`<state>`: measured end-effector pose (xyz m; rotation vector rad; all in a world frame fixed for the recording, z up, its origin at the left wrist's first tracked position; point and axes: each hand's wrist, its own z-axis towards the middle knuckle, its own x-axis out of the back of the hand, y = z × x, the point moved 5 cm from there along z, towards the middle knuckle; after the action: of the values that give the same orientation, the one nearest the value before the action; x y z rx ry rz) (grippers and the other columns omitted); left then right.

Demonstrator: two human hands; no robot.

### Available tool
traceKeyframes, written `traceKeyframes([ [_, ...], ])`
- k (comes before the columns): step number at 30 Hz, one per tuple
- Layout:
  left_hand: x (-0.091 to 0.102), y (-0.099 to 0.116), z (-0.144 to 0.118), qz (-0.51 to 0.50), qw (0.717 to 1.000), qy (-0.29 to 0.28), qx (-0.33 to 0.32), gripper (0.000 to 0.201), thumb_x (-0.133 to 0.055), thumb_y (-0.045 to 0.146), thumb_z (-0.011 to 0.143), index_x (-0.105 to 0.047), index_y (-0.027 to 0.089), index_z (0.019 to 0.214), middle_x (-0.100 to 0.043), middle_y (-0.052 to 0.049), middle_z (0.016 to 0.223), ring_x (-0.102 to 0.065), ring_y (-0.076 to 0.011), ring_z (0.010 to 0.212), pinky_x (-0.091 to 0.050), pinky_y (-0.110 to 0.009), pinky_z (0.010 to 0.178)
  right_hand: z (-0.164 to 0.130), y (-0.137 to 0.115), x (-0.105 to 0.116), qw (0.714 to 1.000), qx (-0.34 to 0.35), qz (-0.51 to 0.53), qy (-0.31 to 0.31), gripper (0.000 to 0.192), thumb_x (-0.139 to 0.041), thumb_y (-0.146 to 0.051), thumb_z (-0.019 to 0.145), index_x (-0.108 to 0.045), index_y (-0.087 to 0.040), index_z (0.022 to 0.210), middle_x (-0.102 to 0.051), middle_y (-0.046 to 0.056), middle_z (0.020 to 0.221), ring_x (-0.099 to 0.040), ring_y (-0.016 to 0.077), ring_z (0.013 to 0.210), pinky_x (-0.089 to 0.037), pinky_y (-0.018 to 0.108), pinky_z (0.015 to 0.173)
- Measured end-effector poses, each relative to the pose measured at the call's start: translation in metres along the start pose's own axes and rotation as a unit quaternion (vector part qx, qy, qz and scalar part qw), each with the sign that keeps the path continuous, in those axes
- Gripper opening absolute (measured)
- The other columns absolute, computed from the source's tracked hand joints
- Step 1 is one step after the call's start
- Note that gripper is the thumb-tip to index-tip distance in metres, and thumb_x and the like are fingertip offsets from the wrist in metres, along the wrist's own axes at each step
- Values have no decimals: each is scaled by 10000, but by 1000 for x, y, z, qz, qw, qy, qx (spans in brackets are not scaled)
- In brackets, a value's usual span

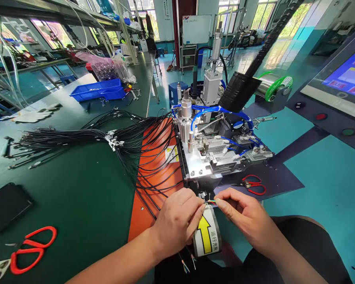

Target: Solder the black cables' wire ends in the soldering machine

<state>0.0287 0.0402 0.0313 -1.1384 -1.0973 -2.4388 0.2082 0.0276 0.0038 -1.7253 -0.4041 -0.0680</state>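
Note:
My left hand is closed around the end of a black cable, just above a round drum with a yellow arrow label. Thin coloured wires stick out of that cable end. The fingertips of my right hand are pinched on these wires from the right. Below my left hand hang other cable ends with bare coloured wires. Many black cables run across the orange panel from a big bundle on the bench.
Ahead stands a metal machine with blue air tubes. Red-handled cutters lie on its base plate. Red scissors and a black box are on the green bench at left. A blue tray, a solder spool and a control screen stand farther out.

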Motion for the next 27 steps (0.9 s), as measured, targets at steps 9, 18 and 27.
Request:
traceKeyframes([
  [9, 2, 2, 1, -1, 1000, 5, -4, 121, -518, 144, 943, -638, 137, 944, -543, -41, 796, -473, -149, 751, -382, -297, 670, 6, 7, -5, 998, -38, 57, -9, 358, -542, -553, 977, -653, -214, 944, -493, -23, 721, -444, 120, 671, -353, 239, 595],
  [18, 2, 2, 2, -4, 1000, 6, -8, 120, -523, 144, 940, -643, 134, 949, -545, -47, 800, -477, -149, 751, -391, -294, 669, 6, 1, -9, 994, -9, 108, -18, 263, -614, -446, 957, -660, -202, 873, -508, -17, 791, -424, 119, 715, -352, 227, 621],
  [27, 0, 0, 1, -5, 1000, -11, -14, 133, -521, 162, 946, -651, 146, 967, -545, -43, 800, -469, -143, 739, -378, -292, 650, 8, -7, -5, 1000, 23, -5, 6, 266, -527, -432, 1004, -640, -216, 899, -596, -7, 866, -535, 156, 822, -421, 258, 735],
])
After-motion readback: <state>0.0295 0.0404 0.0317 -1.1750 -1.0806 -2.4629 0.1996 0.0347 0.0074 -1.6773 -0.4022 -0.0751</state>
